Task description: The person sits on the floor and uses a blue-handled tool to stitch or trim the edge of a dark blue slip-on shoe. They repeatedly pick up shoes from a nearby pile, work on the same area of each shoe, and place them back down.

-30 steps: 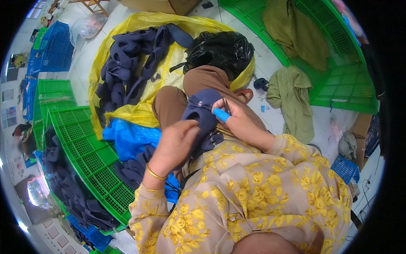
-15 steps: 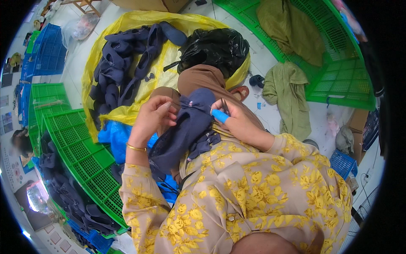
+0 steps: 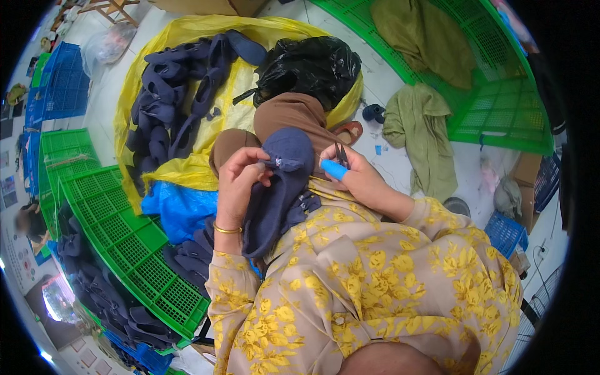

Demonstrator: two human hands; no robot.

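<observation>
A navy cloth shoe [image 3: 287, 144] with a small bow lies on my lap, its rounded toe pointing away from me. My left hand [image 3: 237, 187] is closed at the shoe's left side, its fingertips pinching the dark strip of the bow. To the right of the toe, my right hand [image 3: 359, 181] is closed around small dark thread snips [image 3: 341, 156], whose blades point up and away. Blue tape [image 3: 334, 169] wraps the right thumb. Any thread or needle at these fingertips is too small to make out. Another navy piece [image 3: 302, 209] with a bow lies beside the shoe.
Ahead, a yellow sheet [image 3: 240, 103] holds a pile of navy shoes [image 3: 159, 103] and a black plastic bag [image 3: 309, 69]. Green crates [image 3: 125, 225] stand at the left, with more navy shoes [image 3: 106, 294]. At right are a large green crate [image 3: 500, 119] and olive cloth [image 3: 419, 122].
My left hand has moved right onto the shoe and taken the bow's strip. The shoe has turned more upright, toe away. My right hand has shifted slightly right, away from it, still holding the snips.
</observation>
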